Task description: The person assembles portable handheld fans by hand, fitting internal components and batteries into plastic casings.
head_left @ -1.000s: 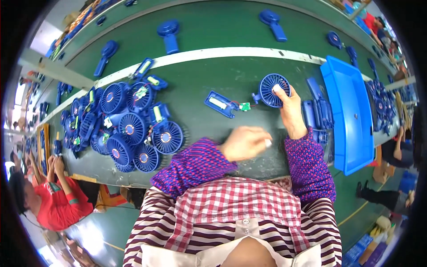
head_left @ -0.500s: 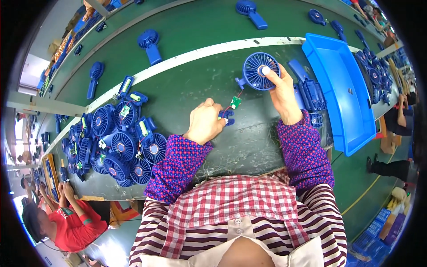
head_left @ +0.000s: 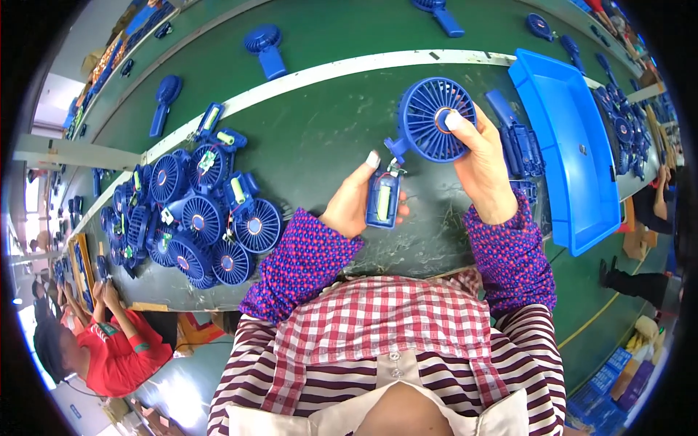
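Observation:
My right hand grips a round blue fan head by its rim, thumb on the hub at the centre. A short neck sticks out from the fan's lower left. Just below that neck, my left hand holds a blue handle shell with its hollow side up, fingers behind it. Inside the shell lies a pale green battery cell. Small parts and wires show at the shell's top end, close to the neck; whether neck and shell touch I cannot tell.
A pile of blue fan parts lies to the left on the bench. Blue handle shells sit at the right, beside a blue tray. Beyond the pale strip, several fans lie on a green surface. A person in red works at lower left.
My left hand has turned over and now shows the shell's open side with the battery cell. The green circuit board that hung between my hands is out of sight. Fan and shell are closer together.

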The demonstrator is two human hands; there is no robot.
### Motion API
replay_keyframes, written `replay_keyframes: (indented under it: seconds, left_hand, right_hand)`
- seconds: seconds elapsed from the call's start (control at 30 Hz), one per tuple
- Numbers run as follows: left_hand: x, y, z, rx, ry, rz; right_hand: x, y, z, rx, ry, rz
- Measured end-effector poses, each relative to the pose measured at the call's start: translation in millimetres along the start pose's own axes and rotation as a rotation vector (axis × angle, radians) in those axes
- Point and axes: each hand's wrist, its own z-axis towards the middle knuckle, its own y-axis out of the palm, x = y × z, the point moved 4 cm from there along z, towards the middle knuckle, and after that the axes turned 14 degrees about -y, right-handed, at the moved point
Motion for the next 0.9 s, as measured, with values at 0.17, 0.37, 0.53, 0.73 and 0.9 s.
replay_keyframes:
  seconds: [0.17,0.37,0.53,0.73,0.9]
  left_hand:
    - [8.8,-2.5,-4.4,0.209,0.139,0.130]
    - [6.4,14.0,-16.0,0.186,0.251,0.343]
    - [3.9,20.9,-19.9,0.177,0.311,0.496]
    - [9.0,24.7,-21.0,0.144,0.313,0.303]
    - [19.8,21.0,-11.4,0.341,0.567,0.662]
  right_hand:
    - [1.0,-2.1,-2.9,-0.018,0.043,0.018]
    - [19.4,-11.1,9.8,-0.170,0.069,-0.282]
    - [32.7,-8.2,12.4,-0.285,0.173,-0.246]
    - [36.8,-17.7,17.9,-0.377,0.183,-0.291]
    - [43.1,-11.8,23.1,-0.396,0.200,-0.286]
